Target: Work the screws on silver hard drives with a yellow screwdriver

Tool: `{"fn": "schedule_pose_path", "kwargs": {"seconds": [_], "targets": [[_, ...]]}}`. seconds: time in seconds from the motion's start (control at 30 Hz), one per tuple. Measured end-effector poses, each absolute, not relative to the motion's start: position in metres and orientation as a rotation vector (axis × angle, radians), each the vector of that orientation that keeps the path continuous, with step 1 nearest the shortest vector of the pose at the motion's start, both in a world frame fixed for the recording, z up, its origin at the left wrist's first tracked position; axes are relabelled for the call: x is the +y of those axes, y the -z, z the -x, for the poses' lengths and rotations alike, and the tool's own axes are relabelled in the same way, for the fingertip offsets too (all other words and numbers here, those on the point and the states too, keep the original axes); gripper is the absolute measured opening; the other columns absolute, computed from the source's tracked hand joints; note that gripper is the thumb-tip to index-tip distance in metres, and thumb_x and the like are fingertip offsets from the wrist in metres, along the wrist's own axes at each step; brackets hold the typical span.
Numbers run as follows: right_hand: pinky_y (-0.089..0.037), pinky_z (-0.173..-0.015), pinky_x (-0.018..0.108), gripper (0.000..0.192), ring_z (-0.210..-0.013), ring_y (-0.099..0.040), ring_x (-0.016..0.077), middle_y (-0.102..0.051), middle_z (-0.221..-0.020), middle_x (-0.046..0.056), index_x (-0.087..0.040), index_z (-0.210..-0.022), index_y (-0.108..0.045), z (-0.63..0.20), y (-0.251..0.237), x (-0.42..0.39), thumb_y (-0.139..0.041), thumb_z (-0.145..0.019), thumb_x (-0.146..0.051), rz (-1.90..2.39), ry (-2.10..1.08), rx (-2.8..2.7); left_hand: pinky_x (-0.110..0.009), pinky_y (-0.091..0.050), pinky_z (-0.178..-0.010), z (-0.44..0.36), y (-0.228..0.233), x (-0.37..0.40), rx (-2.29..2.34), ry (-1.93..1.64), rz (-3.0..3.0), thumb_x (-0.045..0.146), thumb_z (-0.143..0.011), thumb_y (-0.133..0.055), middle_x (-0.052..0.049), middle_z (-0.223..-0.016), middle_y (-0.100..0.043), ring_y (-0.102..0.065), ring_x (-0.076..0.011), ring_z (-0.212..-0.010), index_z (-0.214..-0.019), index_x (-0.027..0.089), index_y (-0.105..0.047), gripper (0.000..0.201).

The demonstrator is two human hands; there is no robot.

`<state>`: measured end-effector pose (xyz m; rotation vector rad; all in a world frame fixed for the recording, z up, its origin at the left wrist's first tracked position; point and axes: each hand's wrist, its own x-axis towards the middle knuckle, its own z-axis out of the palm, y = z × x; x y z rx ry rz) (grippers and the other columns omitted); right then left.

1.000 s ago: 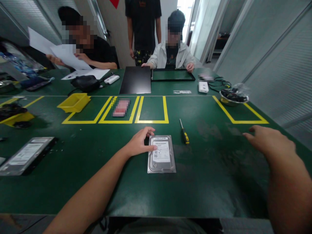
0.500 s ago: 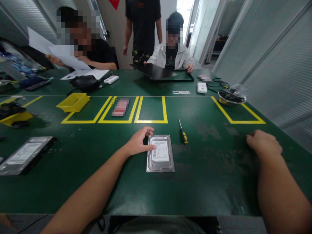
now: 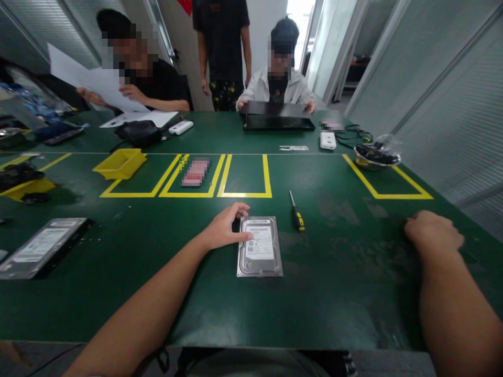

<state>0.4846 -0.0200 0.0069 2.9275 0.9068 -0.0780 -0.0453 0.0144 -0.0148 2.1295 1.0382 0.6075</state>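
A silver hard drive point(image 3: 259, 264) with a white label lies flat on the green table in front of me. My left hand point(image 3: 228, 228) grips its upper left edge, with the thumb on the label and the fingers curled past the far corner. To the right of the drive lies a yellow-and-black screwdriver point(image 3: 299, 219), its shaft pointing away; neither hand touches it. My right hand point(image 3: 434, 233) rests as a fist on the table far to the right. Its fingers are folded under, so whatever it may hold is hidden.
Another drive point(image 3: 47, 243) lies at left. Yellow tape point(image 3: 245, 195) outlines areas across the table. A yellow bin point(image 3: 121, 163), a dark bin load point(image 3: 19, 175) and a metal bowl point(image 3: 377, 159) stand beyond. Opposite, one person holds papers point(image 3: 92, 86), another a black panel point(image 3: 277, 109); a third stands behind.
Across the table, the person in white has swung the black panel to the right and levelled it. My right hand has shifted slightly right. My left hand stays on the hard drive.
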Motion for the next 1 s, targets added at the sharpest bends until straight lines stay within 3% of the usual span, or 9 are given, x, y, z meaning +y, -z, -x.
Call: {"fn": "schedule_pose_path", "kwargs": {"seconds": [0.57, 1.0], "targets": [[-0.054, -0.079, 0.057, 0.040, -0.112, -0.060, 0.0480, -0.061, -0.123, 0.029, -0.014, -0.109, -0.069, -0.4824, -0.0107, -0.0259, -0.054, -0.078, -0.035, -2.947, 0.065, 1.052, -0.045, -0.046, -0.095, 0.0454, 0.0159, 0.0116, 1.036, -0.636, -2.118, 0.047, -0.072, -0.078, -0.009, -0.120, -0.059, -0.057, -0.0268, -0.108, -0.134, 0.023, -0.043, 0.075], [-0.055, -0.076, 0.049, 0.040, -0.108, -0.064, 0.0439, -0.062, -0.119, 0.027, -0.020, -0.117, -0.064, -0.4852, -0.0072, -0.0239, -0.054, -0.079, -0.026, -2.932, 0.020, 1.079, -0.043, -0.046, -0.097, 0.0442, 0.0144, 0.0106, 1.045, -0.633, -2.113, 0.048, -0.072, -0.078, -0.009, -0.121, -0.059, -0.057, -0.0258, -0.108, -0.134, 0.023, -0.043, 0.076]]}}
